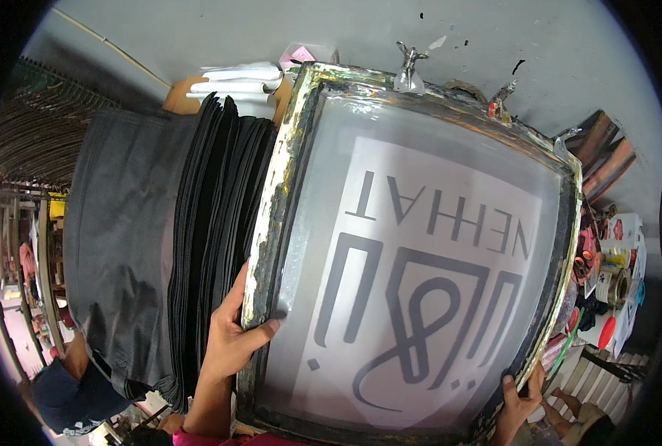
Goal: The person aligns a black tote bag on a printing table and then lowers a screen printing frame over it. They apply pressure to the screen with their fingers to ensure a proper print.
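Note:
A large screen-printing frame [273, 195] fills the middle, its wooden border crusted with paint. Across it stretches a translucent mesh [323, 149] bearing a dark stencil of lettering and a looping emblem over a pale area. My left hand [230, 338] grips the frame's left side, thumb lying on the inner border and fingers around the outside. At the lower right corner, my right hand [521, 398] holds the border, with its thumb on top and its other fingers partly hidden. Close beside the left edge stands a thick stack of black fabric bags [134, 245].
Metal clamps [410, 63] sit along the frame's far edge by the grey wall [495, 30]. White folded sheets [242, 82] lie behind the bags. Jars and tools crowd a white surface [621, 327] at right. A person in a dark cap [74, 398] is at lower left, another person [584, 416] at lower right.

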Demonstrator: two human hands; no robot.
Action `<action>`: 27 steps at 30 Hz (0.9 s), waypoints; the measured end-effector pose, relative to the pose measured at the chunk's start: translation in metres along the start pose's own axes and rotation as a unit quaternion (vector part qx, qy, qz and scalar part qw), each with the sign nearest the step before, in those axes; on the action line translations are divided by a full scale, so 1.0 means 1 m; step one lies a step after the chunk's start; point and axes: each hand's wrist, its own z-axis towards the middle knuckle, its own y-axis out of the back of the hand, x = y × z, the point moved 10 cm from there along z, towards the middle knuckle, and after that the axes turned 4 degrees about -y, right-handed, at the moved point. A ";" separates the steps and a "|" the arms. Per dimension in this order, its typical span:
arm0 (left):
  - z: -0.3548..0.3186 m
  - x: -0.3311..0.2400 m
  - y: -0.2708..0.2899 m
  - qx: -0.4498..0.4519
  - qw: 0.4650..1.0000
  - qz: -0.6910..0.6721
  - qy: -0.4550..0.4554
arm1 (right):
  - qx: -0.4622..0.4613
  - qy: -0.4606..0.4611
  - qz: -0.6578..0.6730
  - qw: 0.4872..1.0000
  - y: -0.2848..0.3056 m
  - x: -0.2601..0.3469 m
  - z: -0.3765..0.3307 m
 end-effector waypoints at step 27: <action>0.073 -0.099 -0.190 0.089 0.795 0.501 -0.330 | -0.009 0.034 0.041 0.999 0.001 0.022 -0.005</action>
